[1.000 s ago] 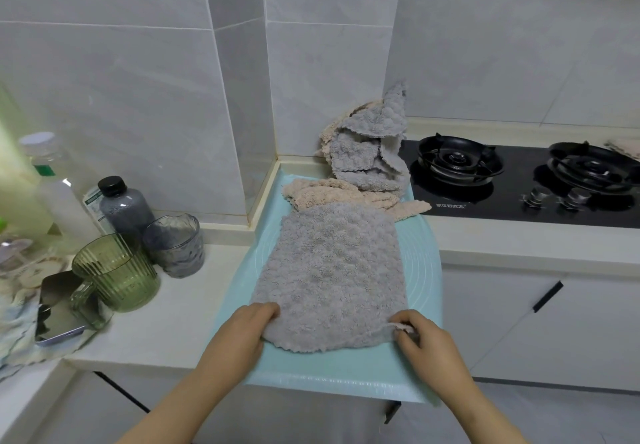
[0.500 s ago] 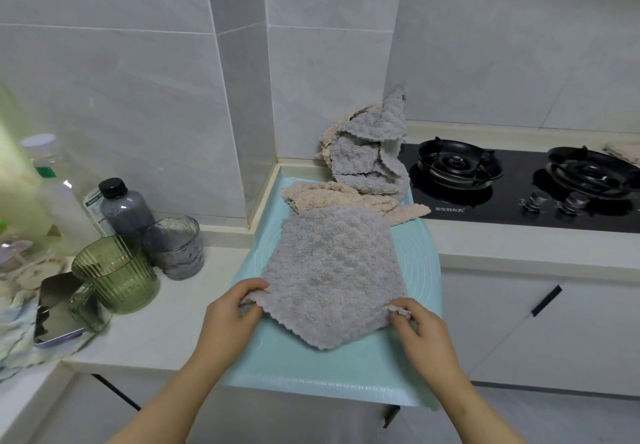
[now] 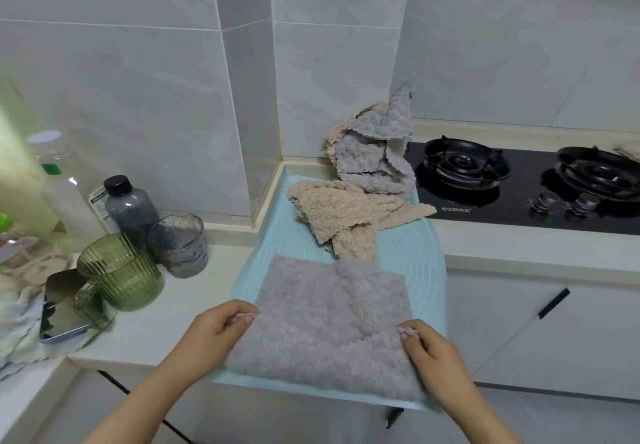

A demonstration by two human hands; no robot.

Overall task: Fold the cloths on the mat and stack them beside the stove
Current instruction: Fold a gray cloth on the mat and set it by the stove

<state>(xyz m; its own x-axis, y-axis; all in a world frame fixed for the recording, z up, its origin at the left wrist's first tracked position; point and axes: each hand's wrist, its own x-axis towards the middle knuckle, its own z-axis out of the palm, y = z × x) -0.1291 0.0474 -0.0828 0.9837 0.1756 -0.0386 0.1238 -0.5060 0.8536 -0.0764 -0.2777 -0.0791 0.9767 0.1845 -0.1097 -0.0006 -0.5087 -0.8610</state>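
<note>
A grey fluffy cloth lies spread over the near half of the light blue mat. My left hand pinches the cloth's left edge between thumb and fingers. My right hand pinches its right edge the same way. Behind it on the mat lies a crumpled beige cloth. Further back, in the corner against the wall, sits a heap of grey and beige cloths, right next to the black stove.
On the counter to the left stand a green ribbed glass mug, a grey glass, a dark bottle and a clear bottle. A phone lies on a cloth at the left edge. White cabinet doors are below the stove.
The grey cloth has been pulled toward me off the beige cloth and now lies lower on the mat. Both hands kept their pinch on its side edges.
</note>
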